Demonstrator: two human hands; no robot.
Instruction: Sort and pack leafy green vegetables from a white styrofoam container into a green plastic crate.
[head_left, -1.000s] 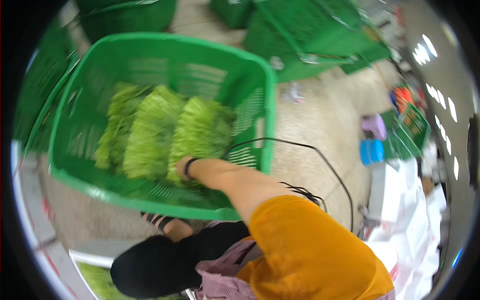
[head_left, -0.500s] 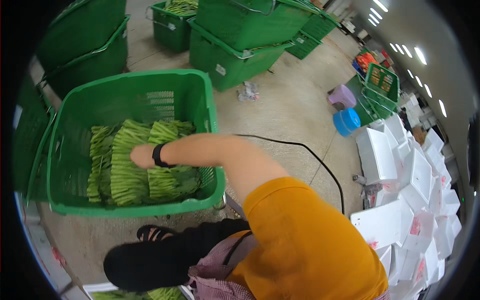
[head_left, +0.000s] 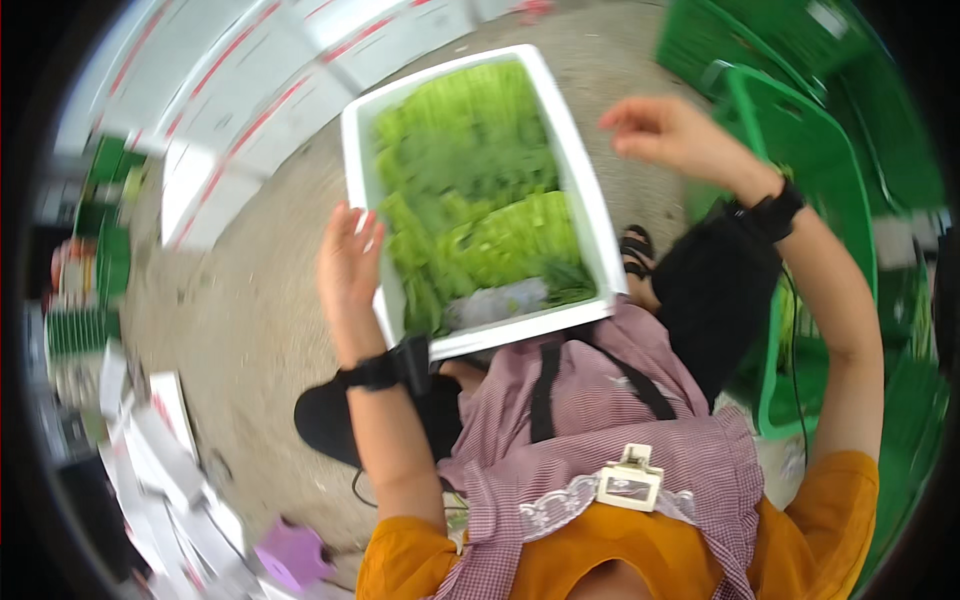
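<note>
Hands (head_left: 350,265) (head_left: 680,140) moved beside rectangular foam box (head_left: 573,170), leafy greens (head_left: 465,140)

1. White box (head_left: 520,329): open-topped, rectangular, with a thick smooth rim; it sits in the upper middle of the frame, its long sides running up and down, its top end leaning slightly left.
2. Leafy greens (head_left: 470,150): bright green with darker patches, packed in rows across most of the box, blurred at the upper end.
3. Greyish translucent bundle (head_left: 498,303): lies crosswise at the box's lower end, below the greens in the frame; its contents cannot be told.
</note>
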